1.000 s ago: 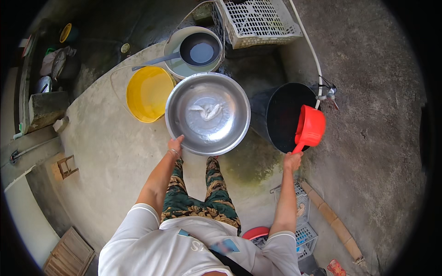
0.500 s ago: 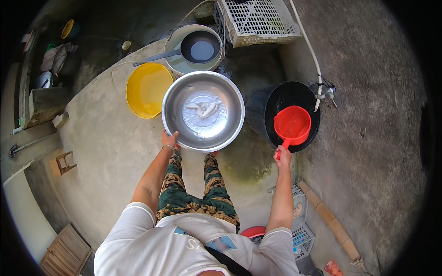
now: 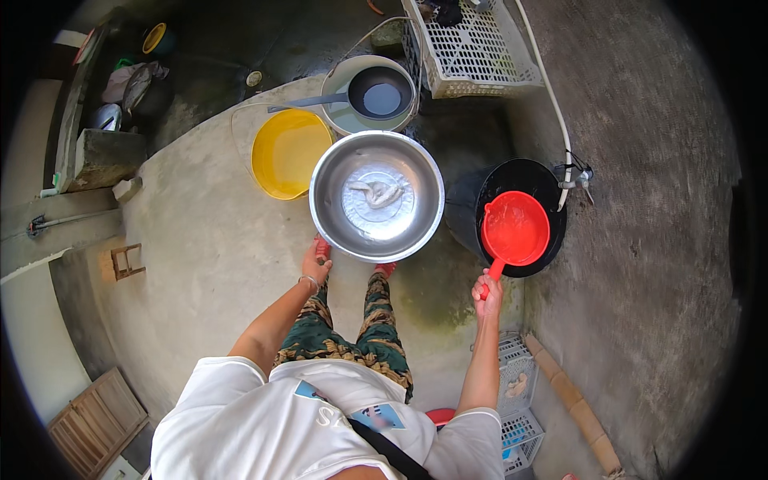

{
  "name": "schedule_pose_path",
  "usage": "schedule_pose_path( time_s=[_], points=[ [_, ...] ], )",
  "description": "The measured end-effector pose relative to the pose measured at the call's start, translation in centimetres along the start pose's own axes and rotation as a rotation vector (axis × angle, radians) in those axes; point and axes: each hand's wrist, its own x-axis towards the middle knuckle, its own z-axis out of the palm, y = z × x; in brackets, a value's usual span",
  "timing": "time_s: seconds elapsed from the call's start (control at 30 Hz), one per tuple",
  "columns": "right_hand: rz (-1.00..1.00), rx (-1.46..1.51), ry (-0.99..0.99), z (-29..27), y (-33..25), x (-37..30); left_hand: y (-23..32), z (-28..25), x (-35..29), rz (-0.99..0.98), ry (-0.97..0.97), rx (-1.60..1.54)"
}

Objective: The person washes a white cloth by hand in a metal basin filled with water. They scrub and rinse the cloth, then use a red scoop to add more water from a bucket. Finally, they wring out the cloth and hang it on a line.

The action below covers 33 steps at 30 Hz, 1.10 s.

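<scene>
- Red dipper (image 3: pixel 516 230), one, at the mouth of one black bin (image 3: pixel 509 176); right hand (image 3: pixel 488 293) wraps its handle.
- One metal basin (image 3: pixel 334 210); left hand (image 3: pixel 317 266) near its rim, loosely spread, gripping nothing.
- Two buckets: yellow bucket (image 3: pixel 290 156), white bucket (image 3: pixel 342 78).

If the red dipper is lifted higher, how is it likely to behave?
The red dipper is probably stiff, since its rim looks evenly round. It may feel bowl-heavy, because the right hand grips only the narrow handle. It might twist sideways, as that handle looks slim.
</scene>
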Motion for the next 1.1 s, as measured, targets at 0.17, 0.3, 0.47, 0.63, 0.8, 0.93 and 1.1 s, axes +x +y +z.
schedule_pose_path(
  time_s=[0.17, 0.3, 0.47, 0.63, 0.8, 0.93, 1.1],
  points=[
    [0.019, -0.041, -0.052, 3.4, -0.2, -1.9, 0.7, 0.2, -0.9, 0.227, -0.044, 0.196],
    [0.065, -0.14, -0.133, 5.7, -0.8, -3.1, -1.0, 0.8, 0.1, 0.306, -0.021, 0.118],
    [0.093, -0.253, -0.134, 6.6, -1.2, -2.9, 0.3, 0.6, -0.5, 0.379, 0.04, 0.165],
    [0.117, -0.454, -0.15, 8.1, -1.4, -2.2, -5.6, 1.7, 2.7, 0.022, -0.042, -0.108],
    [0.126, -0.544, -0.135, 8.2, -0.1, -1.3, 3.0, 1.1, 2.3, -0.449, -0.152, -0.525],
    [0.091, -0.61, -0.126, 9.1, 0.7, -1.2, 1.2, 2.6, 4.8, -0.41, -0.116, -0.591],
    [0.036, -0.72, -0.102, 10.4, 0.8, -0.6, 4.6, 2.6, 4.1, -0.444, -0.005, -0.539]
  ],
)
